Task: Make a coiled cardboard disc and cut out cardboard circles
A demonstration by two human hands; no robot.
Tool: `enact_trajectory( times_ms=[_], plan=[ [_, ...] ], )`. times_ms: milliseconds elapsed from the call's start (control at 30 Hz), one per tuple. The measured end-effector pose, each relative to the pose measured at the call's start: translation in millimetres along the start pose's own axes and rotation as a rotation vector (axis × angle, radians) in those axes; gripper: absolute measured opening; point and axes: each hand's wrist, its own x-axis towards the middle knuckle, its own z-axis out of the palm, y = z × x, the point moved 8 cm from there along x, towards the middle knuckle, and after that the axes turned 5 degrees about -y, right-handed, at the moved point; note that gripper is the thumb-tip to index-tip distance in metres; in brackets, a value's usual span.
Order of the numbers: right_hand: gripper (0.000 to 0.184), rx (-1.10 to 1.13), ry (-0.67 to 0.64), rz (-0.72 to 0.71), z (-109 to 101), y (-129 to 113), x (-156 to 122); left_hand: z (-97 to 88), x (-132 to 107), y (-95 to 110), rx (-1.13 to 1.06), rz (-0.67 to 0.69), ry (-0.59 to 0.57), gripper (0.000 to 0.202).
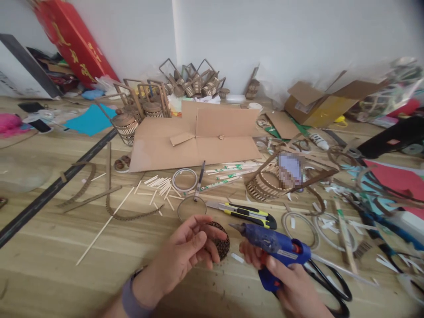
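Observation:
My right hand is wrapped round the handle of a blue hot glue gun. Its nozzle points left, a short way from a dark brown round coil that looks like rolled corrugated paper. The coil is held in the fingers of my left hand, which hide part of it. Just beyond the hands lies a yellow and black utility knife, blade to the left. Behind my right hand, black-handled scissors are partly covered. Dark crumbs lie on the table below the coil.
Short sticks, a tape roll and a pen lie ahead. A slatted bucket stands to the right, by paper scraps. Flattened cardboard lies behind, with several small buckets and an open carton.

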Motion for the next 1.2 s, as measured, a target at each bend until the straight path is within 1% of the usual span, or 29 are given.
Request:
enact_trajectory(
  times_ms=[100,167,267,333,500,567,700,833,900,1000,1067,1133,1200],
  plan=[
    [0.037,-0.025,0.023,0.001,0,1,-1,-6.6,1,3,-0.029,0.081,-0.009,0.029],
    [0.039,-0.047,0.057,0.005,0,1,-2,-11.9,1,5,-0.054,0.097,0.017,0.029],
    [0.041,-0.134,0.05,0.029,2,3,-4,-17.4,-1,3,-0.126,0.059,0.07,0.033],
    [0.04,-0.177,0.034,0.041,4,3,-5,-17.7,-2,1,-0.191,0.024,0.087,0.034],
    [0.04,-0.182,0.025,0.08,7,5,-5,-18.1,-2,-1,-0.279,0.028,0.112,0.026],
    [0.041,-0.184,0.024,0.086,8,6,-5,-19.8,-2,-1,-0.276,0.031,0.121,0.024],
    [0.04,-0.198,0.014,0.102,7,8,-6,-21.3,-2,-2,-0.249,0.024,0.127,0.027],
    [0.042,-0.232,-0.039,0.135,4,13,-8,-21.3,-3,1,-0.186,0.061,0.141,0.028],
    [0.043,-0.272,-0.073,0.148,3,15,-8,-22.8,-2,2,-0.138,0.085,0.16,0.033],
    [0.042,-0.323,-0.093,0.131,3,15,-9,-28.7,-3,4,-0.077,0.109,0.223,0.036],
    [0.044,-0.334,-0.076,0.11,2,13,-9,-31.7,-3,4,-0.053,0.102,0.25,0.035],
    [0.046,-0.353,-0.059,0.096,2,11,-9,-32.3,-4,4,-0.044,0.107,0.25,0.035],
    [0.047,-0.401,-0.073,0.083,4,9,-8,-31.4,-5,5,-0.038,0.12,0.239,0.036]
  ],
)
